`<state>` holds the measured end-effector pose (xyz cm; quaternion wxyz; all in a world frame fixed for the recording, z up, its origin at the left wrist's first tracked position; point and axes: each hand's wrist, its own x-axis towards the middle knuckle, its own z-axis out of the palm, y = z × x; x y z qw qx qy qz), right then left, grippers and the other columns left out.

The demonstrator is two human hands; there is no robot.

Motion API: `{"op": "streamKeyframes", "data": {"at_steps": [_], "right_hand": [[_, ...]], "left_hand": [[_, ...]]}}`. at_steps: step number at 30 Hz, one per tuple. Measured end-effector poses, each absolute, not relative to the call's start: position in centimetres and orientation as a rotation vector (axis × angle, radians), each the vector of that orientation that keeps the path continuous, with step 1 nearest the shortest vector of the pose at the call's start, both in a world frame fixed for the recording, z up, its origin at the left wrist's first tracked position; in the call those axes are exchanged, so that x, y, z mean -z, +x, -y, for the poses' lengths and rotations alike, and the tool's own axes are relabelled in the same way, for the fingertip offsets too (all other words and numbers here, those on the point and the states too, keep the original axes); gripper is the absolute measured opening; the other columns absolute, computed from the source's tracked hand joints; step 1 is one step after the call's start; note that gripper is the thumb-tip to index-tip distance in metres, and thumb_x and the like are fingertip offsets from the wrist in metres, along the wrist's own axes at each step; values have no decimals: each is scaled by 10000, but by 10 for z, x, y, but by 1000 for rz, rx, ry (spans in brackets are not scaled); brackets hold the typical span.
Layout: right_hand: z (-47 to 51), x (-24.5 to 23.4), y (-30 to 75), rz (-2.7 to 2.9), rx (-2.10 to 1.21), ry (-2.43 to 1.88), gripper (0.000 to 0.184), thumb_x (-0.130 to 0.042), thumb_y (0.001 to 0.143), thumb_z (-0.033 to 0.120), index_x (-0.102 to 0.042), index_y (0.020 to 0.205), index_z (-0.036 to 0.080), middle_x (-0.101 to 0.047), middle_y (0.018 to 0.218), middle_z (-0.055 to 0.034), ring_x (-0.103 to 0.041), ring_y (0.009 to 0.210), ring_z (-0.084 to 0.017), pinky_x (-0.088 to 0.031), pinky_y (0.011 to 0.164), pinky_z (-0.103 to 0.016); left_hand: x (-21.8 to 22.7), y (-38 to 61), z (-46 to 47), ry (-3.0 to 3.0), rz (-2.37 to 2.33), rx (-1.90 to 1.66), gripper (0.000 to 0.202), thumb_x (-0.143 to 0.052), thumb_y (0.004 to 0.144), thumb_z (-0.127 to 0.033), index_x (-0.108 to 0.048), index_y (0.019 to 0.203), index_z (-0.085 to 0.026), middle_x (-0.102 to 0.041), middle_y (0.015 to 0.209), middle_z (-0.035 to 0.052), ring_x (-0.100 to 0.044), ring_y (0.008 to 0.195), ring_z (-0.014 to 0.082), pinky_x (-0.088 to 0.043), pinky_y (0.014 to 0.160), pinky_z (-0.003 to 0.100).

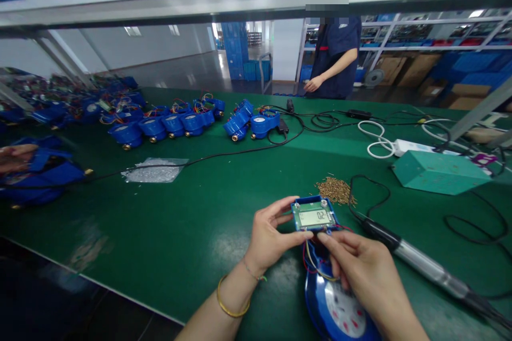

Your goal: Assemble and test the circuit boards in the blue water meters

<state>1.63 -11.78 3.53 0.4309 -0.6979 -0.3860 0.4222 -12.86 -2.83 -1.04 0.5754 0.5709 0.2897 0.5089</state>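
My left hand (269,236) holds a small blue display module (313,215) by its left edge; its LCD screen shows digits. My right hand (362,272) pinches the module's lower edge where coloured wires (312,261) run down. The wires lead into an open blue water meter body (335,309) with a white dial, lying on the green table (180,234) right under my right hand.
An electric screwdriver (420,262) with a black cable lies to the right. A pile of small brass screws (336,190), a teal box (438,171), a clear plastic bag (155,169) and rows of blue meters (180,122) sit farther back. A person in dark blue (335,56) stands beyond the table.
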Motion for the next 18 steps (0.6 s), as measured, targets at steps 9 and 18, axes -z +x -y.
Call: {"op": "streamKeyframes", "data": {"at_steps": [9,18], "right_hand": [[124,-28,12,1135,-873,-1705,496,-583,875,585,-557,576,190,-480,482,14,-399,445,-115,-305,475,-244],[123,-29,16,1174,-882,-1740,526,-568,880,556,-508,498,198,-390,437,26,-356,436,-118,-291,477,-251]], "left_hand": [[8,-129,28,1288,-697,-1100,660,-919,577,-233,-686,1184,-120,-722,1193,158,-688,1131,312,-610,952,424],[7,-132,23,1231,-458,-944,622,-897,645,-371,-564,1138,-187,-665,1214,133,-670,1135,267,-530,1018,424]]}}
